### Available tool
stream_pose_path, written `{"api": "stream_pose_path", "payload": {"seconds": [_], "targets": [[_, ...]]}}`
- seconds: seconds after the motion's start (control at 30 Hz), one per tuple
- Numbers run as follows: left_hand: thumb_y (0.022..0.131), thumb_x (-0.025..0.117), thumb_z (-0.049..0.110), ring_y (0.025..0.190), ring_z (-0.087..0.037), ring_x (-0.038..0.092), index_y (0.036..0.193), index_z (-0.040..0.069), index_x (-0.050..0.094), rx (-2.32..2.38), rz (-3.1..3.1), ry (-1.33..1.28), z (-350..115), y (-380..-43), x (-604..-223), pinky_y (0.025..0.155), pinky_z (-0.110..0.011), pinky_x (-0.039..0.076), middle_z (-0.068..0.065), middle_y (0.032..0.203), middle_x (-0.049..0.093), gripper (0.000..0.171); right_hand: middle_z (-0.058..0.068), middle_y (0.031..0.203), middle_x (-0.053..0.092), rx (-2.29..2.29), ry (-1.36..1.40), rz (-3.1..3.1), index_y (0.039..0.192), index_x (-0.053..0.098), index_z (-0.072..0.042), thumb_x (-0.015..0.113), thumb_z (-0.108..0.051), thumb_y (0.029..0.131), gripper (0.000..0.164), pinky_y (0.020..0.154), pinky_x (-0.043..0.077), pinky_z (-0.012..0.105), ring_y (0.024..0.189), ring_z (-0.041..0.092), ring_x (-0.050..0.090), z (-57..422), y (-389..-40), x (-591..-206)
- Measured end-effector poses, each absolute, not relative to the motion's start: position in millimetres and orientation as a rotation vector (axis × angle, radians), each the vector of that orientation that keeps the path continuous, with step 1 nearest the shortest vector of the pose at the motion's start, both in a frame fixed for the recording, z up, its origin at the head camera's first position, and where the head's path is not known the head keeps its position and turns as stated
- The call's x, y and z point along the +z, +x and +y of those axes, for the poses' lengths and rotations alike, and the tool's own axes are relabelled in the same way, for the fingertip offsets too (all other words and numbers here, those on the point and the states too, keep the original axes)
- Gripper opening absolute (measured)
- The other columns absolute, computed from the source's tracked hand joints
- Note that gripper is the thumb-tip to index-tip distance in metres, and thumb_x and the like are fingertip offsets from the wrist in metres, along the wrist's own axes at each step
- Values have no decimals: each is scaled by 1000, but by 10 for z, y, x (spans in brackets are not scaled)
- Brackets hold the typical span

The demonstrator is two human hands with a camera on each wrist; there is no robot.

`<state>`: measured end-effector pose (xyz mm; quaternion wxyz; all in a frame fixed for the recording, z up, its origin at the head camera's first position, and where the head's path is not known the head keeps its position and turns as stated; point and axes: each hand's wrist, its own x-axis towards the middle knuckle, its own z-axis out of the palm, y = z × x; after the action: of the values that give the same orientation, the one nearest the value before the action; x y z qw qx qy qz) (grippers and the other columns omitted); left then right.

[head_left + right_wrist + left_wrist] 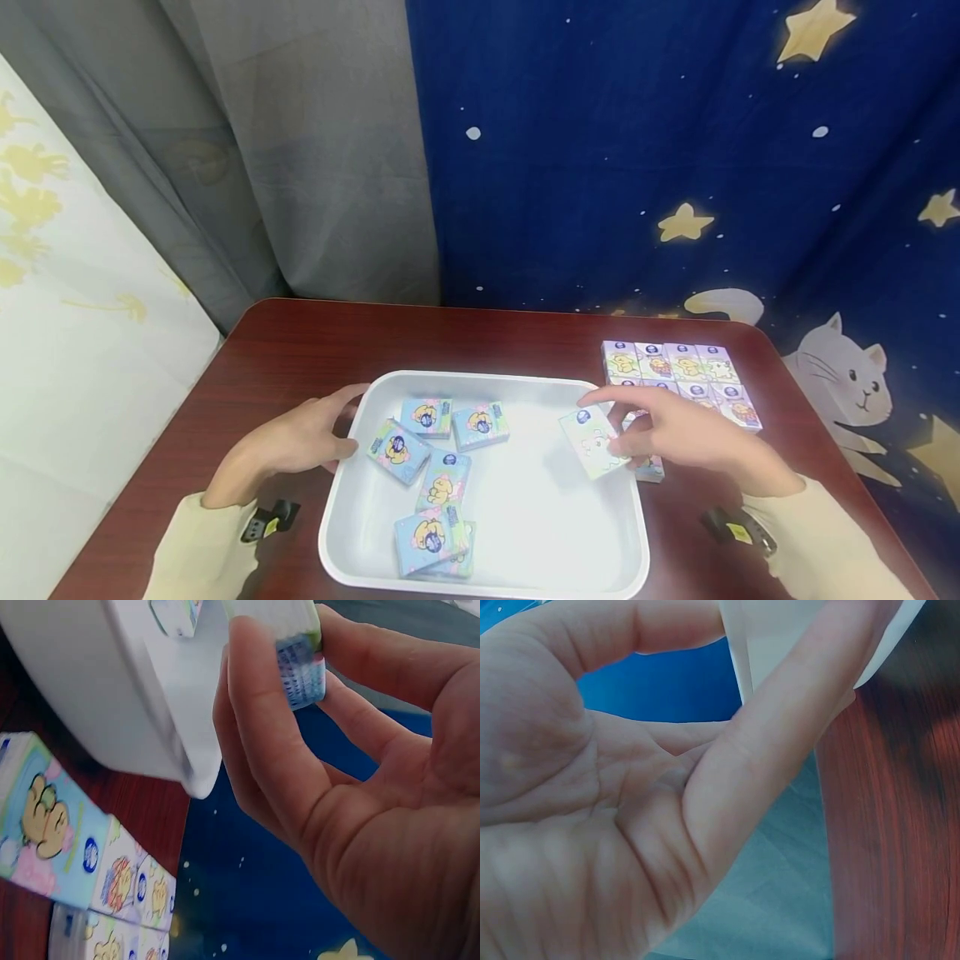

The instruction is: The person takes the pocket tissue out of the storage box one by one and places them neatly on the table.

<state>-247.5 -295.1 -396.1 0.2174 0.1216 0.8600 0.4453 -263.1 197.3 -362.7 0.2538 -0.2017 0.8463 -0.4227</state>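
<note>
My right hand (pixel 667 429) pinches a small pale green tissue pack (pixel 588 442) with a white cartoon animal between thumb and fingers. It holds the pack tilted over the right side of a white tray (pixel 487 380). In the right wrist view, printed text shows on the end of the held pack (pixel 300 671). At the tray's left rim, my left hand (pixel 296 437) grips the edge with thumb and fingers; its other fingers are partly hidden. Several blue tissue packs (pixel 442 482) with a yellow puppy lie in the tray's left half, some overlapping.
Rows of purple tissue packs (pixel 682 364) stand on the dark red table (pixel 337 342), right of the tray. A blue pack (pixel 651 470) sits by the tray's right wall, partly behind my right hand. Grey and blue curtains (pixel 562 208) hang behind the table.
</note>
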Motion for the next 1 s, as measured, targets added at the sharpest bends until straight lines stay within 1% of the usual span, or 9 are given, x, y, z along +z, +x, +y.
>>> {"api": "stream_pose_path", "payload": {"seconds": [0.17,0.27,0.47,0.6,0.77,0.9,1.0], "targets": [[93,73,-8,97,-32,77,164,-9,31,1236,2378,328,-2950,-2472,-3962,69,-47,69,-33,139,62,82,10,116,64,-1170,-563,2334,152,65,-14,81,-10,97,57,76,62,36,101,31,65,2114,-2603,-3674],[93,73,-8,98,-32,77,164,-8,31,1244,2372,324,-2948,-2467,-3956,69,-48,69,-33,139,61,82,11,116,64,-1188,-554,2340,153,64,-12,82,-10,97,59,76,61,34,102,32,63,2194,-2587,-3705],[93,72,-8,97,-32,77,164,-8,31,1245,2369,318,-2951,-2468,-3954,69,-47,69,-33,141,61,81,18,119,63,-1301,-496,2259,155,58,-5,78,-6,98,60,79,67,39,103,36,67,2347,-2552,-3771],[93,71,-9,97,-32,77,164,-8,31,1245,2370,320,-2951,-2467,-3947,69,-47,69,-34,141,60,81,19,118,64,-1351,-440,2234,158,54,-3,77,-3,99,64,82,67,38,101,35,70,2445,-2527,-3816],[93,71,-8,96,-32,77,164,-9,30,1244,2372,320,-2948,-2464,-3934,69,-48,69,-34,140,61,82,21,116,64,-1409,-461,2208,160,46,4,75,0,100,66,81,68,42,98,32,74,2596,-2510,-3888],[93,71,-8,96,-32,77,163,-10,30,1239,2373,318,-2943,-2460,-3928,69,-47,69,-33,139,61,81,22,120,65,-1429,-431,2217,158,46,4,76,-2,100,66,81,68,43,98,29,74,2726,-2492,-3942],[93,72,-8,97,-32,77,164,-9,31,1238,2371,318,-2941,-2460,-3931,70,-47,69,-33,139,61,81,24,122,66,-1451,-407,2222,156,46,6,75,0,99,64,80,68,44,98,30,73,2823,-2480,-3996]]}}
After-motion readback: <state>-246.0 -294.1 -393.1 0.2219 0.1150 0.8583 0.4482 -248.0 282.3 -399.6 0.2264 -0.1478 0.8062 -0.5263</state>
